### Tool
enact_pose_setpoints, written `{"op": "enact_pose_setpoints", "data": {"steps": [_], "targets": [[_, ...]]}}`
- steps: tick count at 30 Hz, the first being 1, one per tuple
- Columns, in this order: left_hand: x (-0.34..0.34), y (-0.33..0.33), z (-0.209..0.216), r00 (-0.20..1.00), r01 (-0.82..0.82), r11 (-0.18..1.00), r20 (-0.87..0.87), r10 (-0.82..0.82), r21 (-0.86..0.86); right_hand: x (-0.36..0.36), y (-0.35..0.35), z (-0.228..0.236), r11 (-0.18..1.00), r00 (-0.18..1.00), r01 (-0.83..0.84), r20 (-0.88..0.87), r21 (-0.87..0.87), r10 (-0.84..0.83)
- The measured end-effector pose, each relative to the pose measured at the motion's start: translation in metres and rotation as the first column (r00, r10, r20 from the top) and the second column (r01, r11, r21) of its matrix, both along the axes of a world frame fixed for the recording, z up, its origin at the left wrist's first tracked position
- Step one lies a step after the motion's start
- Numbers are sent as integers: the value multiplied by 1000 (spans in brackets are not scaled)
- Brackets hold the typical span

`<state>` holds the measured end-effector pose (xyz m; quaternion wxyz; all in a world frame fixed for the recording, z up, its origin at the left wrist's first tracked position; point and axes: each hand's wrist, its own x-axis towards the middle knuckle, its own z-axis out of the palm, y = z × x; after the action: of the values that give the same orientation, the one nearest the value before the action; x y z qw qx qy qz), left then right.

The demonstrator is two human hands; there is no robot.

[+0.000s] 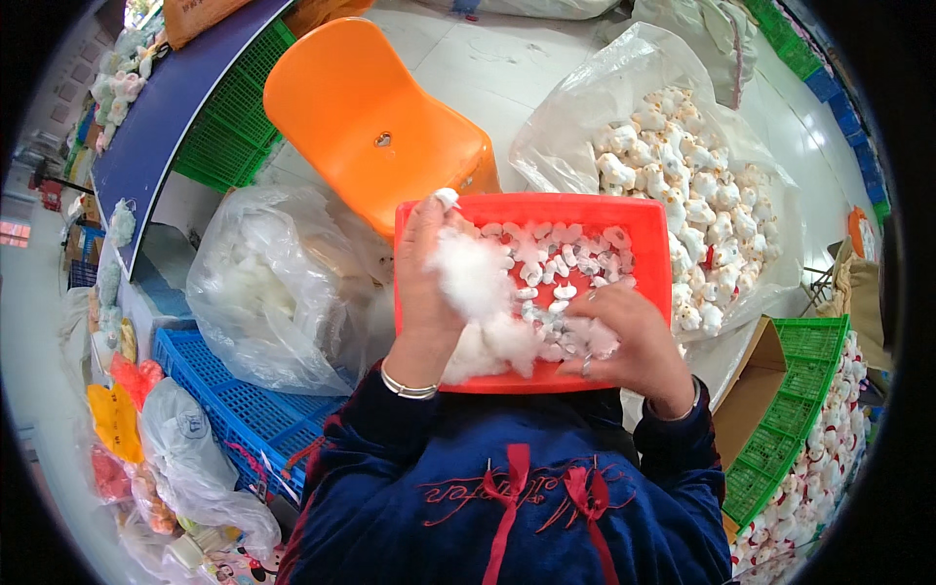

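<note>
Dark blue velvety cloth, with red embroidery and two red ribbons, covers the torso (526, 487) nearest to my head-camera view. Just beyond it I see a shallow red rectangular tray (655, 224), its near edge against the clothing. Over its left side is the person's left hand (426, 278), a bracelet at its wrist, the fingers drawn together on a small white piece (446, 198) at their tips. White stuffing (473, 273), soft, cloudy and ragged at the edges, lies against that palm and trails down to the tray's near left corner. The right hand (624, 336), with a ring, reaches in from the other side, fingers bent and a little apart; I cannot tell whether they grip anything. Between the hands, many little white pieces (565, 258), glossy and curved, lie scattered on the tray's floor. Further off, left, I make out a clear plastic bag (273, 292) of white fluff; beyond the tray, an orange chair (380, 127); to the right, a large open bag (556, 136) heaped with cream-white plush toys (682, 185).
</note>
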<state>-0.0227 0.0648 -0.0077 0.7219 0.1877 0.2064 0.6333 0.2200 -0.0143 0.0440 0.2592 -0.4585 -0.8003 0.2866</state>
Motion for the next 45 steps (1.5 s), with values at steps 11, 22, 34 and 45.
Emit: {"op": "enact_pose_setpoints", "data": {"steps": [11, 22, 34, 45], "targets": [[25, -18, 1, 997, 72, 981, 34, -67, -180, -27, 12, -3, 959, 960, -30, 258, -283, 106], [16, -6, -6, 986, 14, 987, -161, -40, -160, 4, 13, 28, 997, 974, 64, 216, 32, -69], [4, -7, -7, 924, 131, 986, -347, -159, -102, 34, 20, 16, 982, 965, 4, -257, -188, -53], [9, -14, 9, 679, 237, 965, -729, -82, 112, 33, 18, 24, 993, 962, 120, 249, 1, -117]]}}
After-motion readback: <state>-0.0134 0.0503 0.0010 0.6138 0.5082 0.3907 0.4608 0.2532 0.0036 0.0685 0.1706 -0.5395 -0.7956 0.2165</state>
